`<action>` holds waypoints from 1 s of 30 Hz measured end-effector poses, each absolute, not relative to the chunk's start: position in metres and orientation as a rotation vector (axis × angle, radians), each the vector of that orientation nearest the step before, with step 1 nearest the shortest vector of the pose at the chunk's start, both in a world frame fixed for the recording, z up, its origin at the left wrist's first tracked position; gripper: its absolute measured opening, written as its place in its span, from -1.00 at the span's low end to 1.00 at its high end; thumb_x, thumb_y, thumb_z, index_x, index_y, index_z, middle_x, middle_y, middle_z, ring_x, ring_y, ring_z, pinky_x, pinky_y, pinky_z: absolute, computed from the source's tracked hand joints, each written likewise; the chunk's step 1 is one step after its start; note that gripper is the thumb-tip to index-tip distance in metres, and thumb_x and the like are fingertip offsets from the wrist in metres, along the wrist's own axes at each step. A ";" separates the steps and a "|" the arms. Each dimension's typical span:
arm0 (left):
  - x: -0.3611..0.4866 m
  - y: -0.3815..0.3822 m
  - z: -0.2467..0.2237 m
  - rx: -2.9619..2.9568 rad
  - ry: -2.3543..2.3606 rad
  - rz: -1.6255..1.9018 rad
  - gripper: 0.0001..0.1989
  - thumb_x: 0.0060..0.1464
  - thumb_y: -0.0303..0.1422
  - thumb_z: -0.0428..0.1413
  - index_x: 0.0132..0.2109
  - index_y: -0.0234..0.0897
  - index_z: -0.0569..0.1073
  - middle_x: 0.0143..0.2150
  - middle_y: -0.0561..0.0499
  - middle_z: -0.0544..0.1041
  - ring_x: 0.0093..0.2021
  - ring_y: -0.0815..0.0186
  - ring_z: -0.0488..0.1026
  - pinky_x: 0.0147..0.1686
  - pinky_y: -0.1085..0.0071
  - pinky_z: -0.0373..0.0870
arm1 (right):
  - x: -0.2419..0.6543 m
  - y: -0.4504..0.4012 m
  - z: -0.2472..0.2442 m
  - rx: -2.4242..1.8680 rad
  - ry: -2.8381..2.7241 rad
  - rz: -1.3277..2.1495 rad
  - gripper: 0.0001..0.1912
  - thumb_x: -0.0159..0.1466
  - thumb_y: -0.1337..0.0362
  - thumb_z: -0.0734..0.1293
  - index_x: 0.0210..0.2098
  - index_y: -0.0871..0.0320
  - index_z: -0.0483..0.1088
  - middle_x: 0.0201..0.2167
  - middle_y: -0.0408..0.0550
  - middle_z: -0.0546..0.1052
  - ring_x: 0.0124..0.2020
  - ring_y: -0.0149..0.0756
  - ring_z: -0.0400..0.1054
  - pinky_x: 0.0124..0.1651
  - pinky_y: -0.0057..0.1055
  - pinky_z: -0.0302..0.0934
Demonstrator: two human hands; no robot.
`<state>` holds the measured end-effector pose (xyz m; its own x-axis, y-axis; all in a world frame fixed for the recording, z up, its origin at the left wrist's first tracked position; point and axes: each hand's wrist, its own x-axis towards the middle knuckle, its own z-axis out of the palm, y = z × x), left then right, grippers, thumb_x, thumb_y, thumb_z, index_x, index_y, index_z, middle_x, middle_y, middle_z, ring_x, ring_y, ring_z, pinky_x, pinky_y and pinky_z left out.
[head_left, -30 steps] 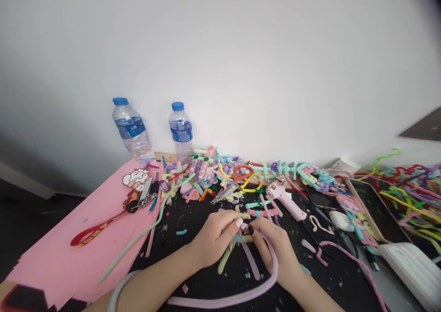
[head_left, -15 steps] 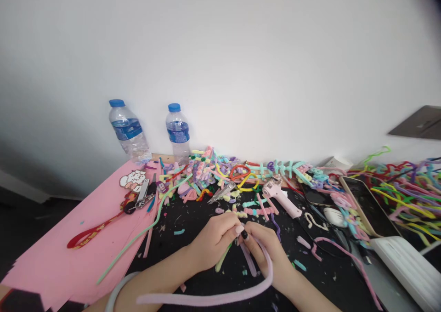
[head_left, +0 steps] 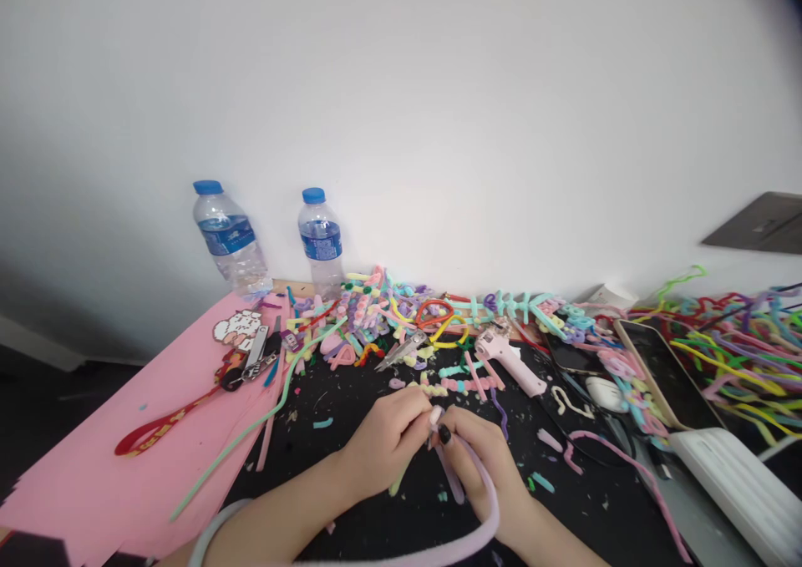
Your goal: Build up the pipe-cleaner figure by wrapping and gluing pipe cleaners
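Note:
Near the bottom centre, my left hand [head_left: 389, 437] and my right hand [head_left: 481, 458] meet fingertip to fingertip. Both are closed in a pinch on a pale lilac pipe cleaner [head_left: 489, 500]. Its long end loops over my right hand and curves down to the bottom edge. A shorter lilac piece [head_left: 452, 477] hangs between the hands, its upper end hidden by fingers. Under my left hand shows the tip of a yellow-green pipe cleaner [head_left: 397, 485]; whether it is held cannot be told.
Pink sheets [head_left: 150, 433] lie left, bearing a red strap [head_left: 169, 421]. Two bottles [head_left: 229, 237] [head_left: 322, 241] lean by the wall. Scissors [head_left: 404, 350], a pink glue gun [head_left: 510, 362] and craft pieces lie behind my hands. On the right are a phone [head_left: 673, 375], a white case [head_left: 736, 483] and many pipe cleaners [head_left: 739, 358].
The lilac pipe cleaner's long end has dropped lower, its tip now out of view. My fingertips remain together, with slightly shifted fingers. The whole view has moved slightly.

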<state>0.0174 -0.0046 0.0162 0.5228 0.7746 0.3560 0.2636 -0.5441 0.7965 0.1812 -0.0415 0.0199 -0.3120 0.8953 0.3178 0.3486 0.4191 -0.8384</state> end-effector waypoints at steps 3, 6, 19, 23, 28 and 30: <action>0.017 -0.004 0.015 2.075 0.877 0.992 -0.70 0.23 -0.44 -0.11 -0.50 -0.27 0.16 -0.53 0.12 0.20 -0.49 0.41 0.16 -0.44 0.48 0.12 | 0.183 -0.040 0.021 -1.093 -1.856 0.799 -0.71 0.34 0.26 0.11 -0.50 0.16 0.23 -0.57 -0.19 0.25 -0.54 -0.41 0.16 -0.46 -0.47 0.01; 0.015 -0.003 0.015 2.048 0.871 0.974 -0.70 0.24 -0.42 -0.12 -0.49 -0.28 0.18 -0.51 0.11 0.22 -0.48 0.41 0.17 -0.43 0.47 0.11 | 0.183 -0.039 0.022 -1.106 -1.864 0.776 -0.71 0.34 0.27 0.11 -0.51 0.15 0.20 -0.58 -0.19 0.23 -0.55 -0.41 0.13 -0.47 -0.47 -0.01; 0.015 0.000 0.018 1.957 0.908 0.928 -0.77 0.25 -0.40 -0.09 -0.40 -0.30 0.27 -0.46 0.10 0.26 -0.42 0.40 0.22 -0.36 0.47 0.14 | 0.187 -0.035 0.020 -1.154 -1.823 0.769 -0.74 0.35 0.27 0.11 -0.45 0.14 0.26 -0.54 -0.17 0.30 -0.51 -0.39 0.18 -0.43 -0.48 0.07; 0.015 -0.001 0.018 1.961 0.911 0.917 -0.77 0.26 -0.39 -0.09 -0.38 -0.31 0.30 -0.45 0.09 0.29 -0.41 0.39 0.24 -0.35 0.46 0.15 | 0.186 -0.035 0.022 -1.138 -1.842 0.730 -0.74 0.34 0.28 0.11 -0.45 0.15 0.27 -0.55 -0.16 0.29 -0.51 -0.38 0.20 -0.43 -0.47 0.09; 0.015 -0.001 0.018 1.983 0.916 0.943 -0.77 0.25 -0.41 -0.09 -0.39 -0.31 0.30 -0.45 0.09 0.29 -0.41 0.39 0.24 -0.35 0.46 0.16 | 0.186 -0.035 0.022 -1.133 -1.849 0.714 -0.75 0.34 0.30 0.11 -0.42 0.16 0.30 -0.53 -0.15 0.31 -0.50 -0.38 0.22 -0.41 -0.47 0.10; 0.015 -0.001 0.018 2.004 0.924 0.955 -0.78 0.24 -0.43 -0.08 -0.40 -0.31 0.30 -0.45 0.09 0.28 -0.43 0.40 0.23 -0.37 0.47 0.15 | 0.187 -0.035 0.021 -1.132 -1.857 0.714 -0.76 0.34 0.31 0.11 -0.41 0.16 0.30 -0.52 -0.14 0.33 -0.48 -0.38 0.22 -0.40 -0.47 0.10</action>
<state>0.0152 -0.0011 0.0185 0.4686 0.8244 0.3176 0.2910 -0.4835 0.8256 0.1868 -0.0350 0.0213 -0.2531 0.9000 0.3550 0.4302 0.4333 -0.7919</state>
